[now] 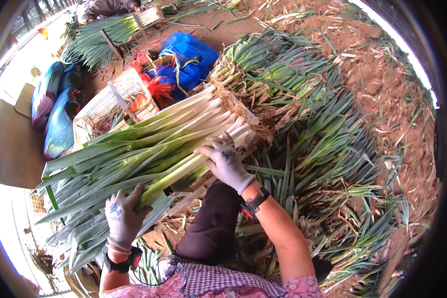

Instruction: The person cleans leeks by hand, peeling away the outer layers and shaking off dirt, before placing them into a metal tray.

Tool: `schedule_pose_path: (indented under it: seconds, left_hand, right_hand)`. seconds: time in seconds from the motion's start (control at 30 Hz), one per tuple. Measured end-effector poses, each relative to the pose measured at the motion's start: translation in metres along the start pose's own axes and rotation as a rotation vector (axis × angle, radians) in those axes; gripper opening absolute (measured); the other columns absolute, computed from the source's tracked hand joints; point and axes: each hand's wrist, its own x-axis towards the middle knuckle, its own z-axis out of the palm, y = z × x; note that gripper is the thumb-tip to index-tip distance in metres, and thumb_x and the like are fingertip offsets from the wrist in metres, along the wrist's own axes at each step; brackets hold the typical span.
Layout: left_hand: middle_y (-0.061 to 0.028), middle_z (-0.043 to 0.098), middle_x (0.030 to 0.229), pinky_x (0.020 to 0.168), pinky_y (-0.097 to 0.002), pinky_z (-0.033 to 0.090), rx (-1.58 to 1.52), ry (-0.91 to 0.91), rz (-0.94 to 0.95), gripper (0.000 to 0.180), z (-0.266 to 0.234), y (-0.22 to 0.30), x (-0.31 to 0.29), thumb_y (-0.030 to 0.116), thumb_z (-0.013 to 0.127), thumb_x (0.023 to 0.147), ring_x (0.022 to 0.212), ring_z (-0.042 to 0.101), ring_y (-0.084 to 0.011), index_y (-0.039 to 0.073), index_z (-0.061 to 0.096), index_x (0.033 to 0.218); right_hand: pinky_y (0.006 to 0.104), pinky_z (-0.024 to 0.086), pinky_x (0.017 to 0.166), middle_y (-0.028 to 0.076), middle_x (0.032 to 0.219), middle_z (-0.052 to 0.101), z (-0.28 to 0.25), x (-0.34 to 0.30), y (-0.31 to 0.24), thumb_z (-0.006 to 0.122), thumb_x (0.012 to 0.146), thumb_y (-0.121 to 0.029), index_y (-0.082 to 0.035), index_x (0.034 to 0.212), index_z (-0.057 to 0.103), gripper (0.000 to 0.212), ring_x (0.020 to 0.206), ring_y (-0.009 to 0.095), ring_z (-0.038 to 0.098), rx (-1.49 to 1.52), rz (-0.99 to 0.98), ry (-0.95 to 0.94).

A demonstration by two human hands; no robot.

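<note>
A large bundle of leeks (149, 131) lies in front of me, white stalks and roots at the upper right, green leaves spreading to the lower left. My left hand (124, 218), in a pale glove, is closed around the green part of the nearest leek (176, 176). Higher up that same leek, my gloved right hand (227, 163) curls its fingers over the white stalk, against the stalks beside it. The undersides of both hands are hidden.
Beyond the bundle stand a cream plastic basket (97, 107) and a blue mesh bag (186, 59). Loose leeks (318, 139) cover the ground on the right. Blue-green bundles (59, 124) and cardboard (10, 144) lie left. Another person's sleeve (107, 7) shows behind more leeks (99, 42).
</note>
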Motion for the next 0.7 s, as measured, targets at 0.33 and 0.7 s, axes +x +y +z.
schedule_pose_path:
  seconds: [0.33, 0.7]
  left_hand:
    - [-0.0062, 0.052, 0.085, 0.076, -0.0388, 0.038, 0.116, 0.319, -0.095, 0.074, -0.049, 0.004, 0.004, 0.01, 0.081, 0.052, 0.081, 0.051, -0.0253, 0.018, 0.062, 0.122]
    - [-0.0082, 0.054, 0.087, 0.074, -0.0402, 0.039, 0.157, 0.058, -0.004, 0.07, 0.004, 0.017, 0.004, 0.018, 0.085, 0.05, 0.084, 0.053, -0.0271, 0.022, 0.063, 0.116]
  right_hand:
    - [0.051, 0.024, 0.107, 0.003, 0.09, 0.061, -0.028, 0.083, -0.043, 0.066, 0.071, 0.0, -0.013, 0.088, 0.067, 0.021, 0.107, 0.025, 0.054, 0.155, -0.235, 0.365]
    - [0.037, 0.04, 0.096, 0.012, 0.1, 0.065, -0.006, 0.017, 0.027, 0.067, 0.071, -0.011, -0.013, 0.099, 0.069, 0.028, 0.107, 0.028, 0.056, 0.182, 0.208, -0.421]
